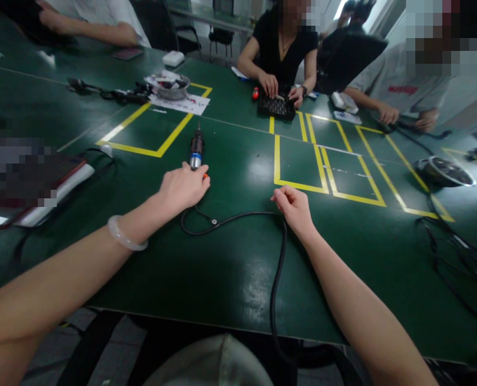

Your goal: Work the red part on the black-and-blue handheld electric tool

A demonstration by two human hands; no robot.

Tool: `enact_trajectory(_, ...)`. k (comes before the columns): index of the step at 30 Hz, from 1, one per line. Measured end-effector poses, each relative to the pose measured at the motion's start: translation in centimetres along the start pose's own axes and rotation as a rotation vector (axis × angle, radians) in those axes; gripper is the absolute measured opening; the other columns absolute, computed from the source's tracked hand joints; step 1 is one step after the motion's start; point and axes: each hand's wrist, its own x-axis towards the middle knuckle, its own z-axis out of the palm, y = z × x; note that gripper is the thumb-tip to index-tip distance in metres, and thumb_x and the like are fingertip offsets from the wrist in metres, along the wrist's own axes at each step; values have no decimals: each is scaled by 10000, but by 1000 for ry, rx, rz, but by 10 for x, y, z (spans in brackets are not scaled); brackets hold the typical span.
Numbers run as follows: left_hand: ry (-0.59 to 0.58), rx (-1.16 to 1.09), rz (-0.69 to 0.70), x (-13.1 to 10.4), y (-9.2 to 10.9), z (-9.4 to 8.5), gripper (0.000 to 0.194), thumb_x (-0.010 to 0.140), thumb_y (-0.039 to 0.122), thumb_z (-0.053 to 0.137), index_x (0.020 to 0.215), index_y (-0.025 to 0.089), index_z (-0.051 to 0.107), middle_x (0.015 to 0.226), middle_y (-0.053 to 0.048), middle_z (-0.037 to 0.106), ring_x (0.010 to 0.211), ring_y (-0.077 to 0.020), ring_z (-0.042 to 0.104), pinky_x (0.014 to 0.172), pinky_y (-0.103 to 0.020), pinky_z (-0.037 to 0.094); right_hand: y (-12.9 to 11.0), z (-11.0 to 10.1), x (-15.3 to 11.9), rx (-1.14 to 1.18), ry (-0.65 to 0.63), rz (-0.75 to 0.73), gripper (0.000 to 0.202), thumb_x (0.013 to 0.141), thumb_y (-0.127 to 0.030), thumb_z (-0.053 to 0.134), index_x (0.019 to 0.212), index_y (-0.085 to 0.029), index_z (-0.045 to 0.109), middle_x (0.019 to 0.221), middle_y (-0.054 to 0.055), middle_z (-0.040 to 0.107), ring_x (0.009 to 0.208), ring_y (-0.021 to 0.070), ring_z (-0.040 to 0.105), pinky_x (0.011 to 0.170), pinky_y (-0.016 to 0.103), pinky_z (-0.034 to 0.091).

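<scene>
The electric screwdriver (197, 147) is over the near middle of the worktop (230, 273), its tip pointing away from the person. The left hand (183, 185) is wrapped around its lower end. A black cable (278, 268) curves across to the right hand (294, 209), whose fingers are curled; whether they grip the cable I cannot tell. Beyond, yellow tape (300, 186) marks out boxes, and a bowl (177, 93) sits on white paper (198, 104).
</scene>
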Motion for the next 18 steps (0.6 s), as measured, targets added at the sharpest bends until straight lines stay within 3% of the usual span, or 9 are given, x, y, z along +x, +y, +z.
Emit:
enact_trajectory(5,15,53,124,-23,66,0,472,1012,445,344,1335,172,553,1291,-269,572,979,-373,671,750,-425,505,-9,11,-7,-8,-141,-38,210,928,-370,550,855,-186,620,685,-9,595,634,128,538,627,268,404)
enact_trajectory(9,32,47,206,-33,99,4,439,1016,390,370,1350,158,536,1353,-293,545,1083,-399,648,756,-411,517,-4,24,-9,84,-244,37,232,910,-374,577,1038,-182,594,804,2,668,707,133,598,695,273,452)
enact_trajectory(13,16,23,251,-38,112,4,463,1020,325,358,1434,157,476,1376,-287,536,1068,-378,668,759,-405,533,1,30,-8,129,-233,109,215,880,-389,602,930,-180,597,739,-14,627,651,121,564,641,261,443)
enact_trajectory(18,-15,-11,272,-42,108,3,540,1006,406,399,1497,184,423,1448,-264,485,1052,-371,679,792,-438,549,-3,31,-5,277,-233,187,239,801,-387,678,846,-174,578,680,-25,592,591,104,522,580,246,414)
